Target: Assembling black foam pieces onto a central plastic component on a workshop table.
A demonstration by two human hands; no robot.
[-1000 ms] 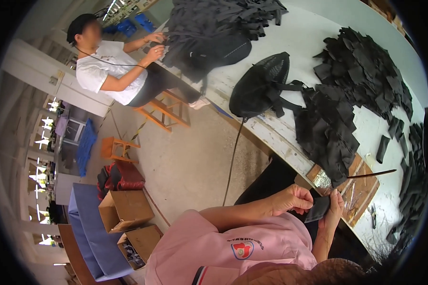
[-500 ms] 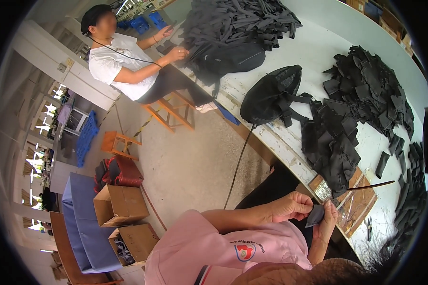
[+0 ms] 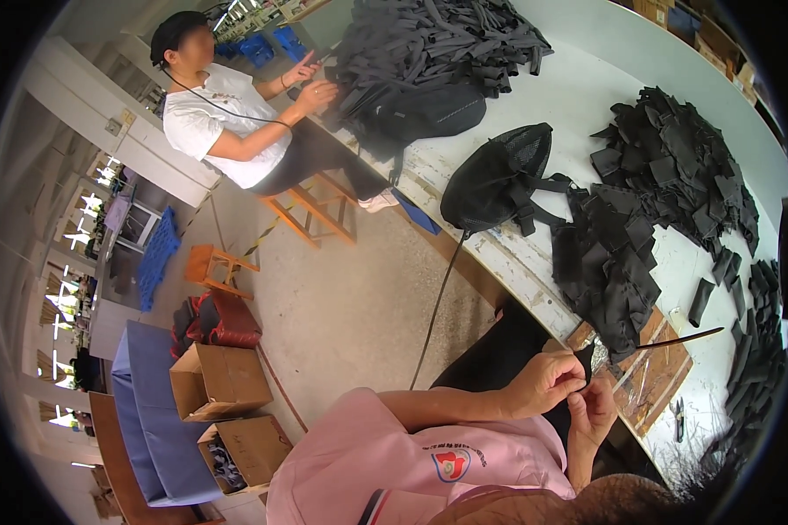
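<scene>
My left hand [image 3: 545, 385] is closed in a pinch on a small black fabric piece [image 3: 587, 360], which sticks up past the fingertips. My right hand [image 3: 592, 415] meets it from the right, thumb and fingers pinched at the lower end of the same piece. Both hands are held just off the table's near edge. Beyond them, a heap of black fabric pieces [image 3: 608, 271] lies on the table [image 3: 578, 61]. Close by, a brown board [image 3: 652, 372] bears a thin dark stick-like tool [image 3: 681, 339] that points right.
Small snips [image 3: 679, 420] lie right of the board. A black mesh bag [image 3: 499, 179] and more fabric piles [image 3: 683, 166] cover parts of the table. A co-worker [image 3: 228, 114] sits at the far left on a wooden stool [image 3: 311, 210]. Open cardboard boxes [image 3: 223, 381] stand on the left.
The fabric piece has turned from lying flat between my hands to standing up narrow. My right hand has shifted down and its fingertips have come together with the left's. The co-worker's hands have moved slightly.
</scene>
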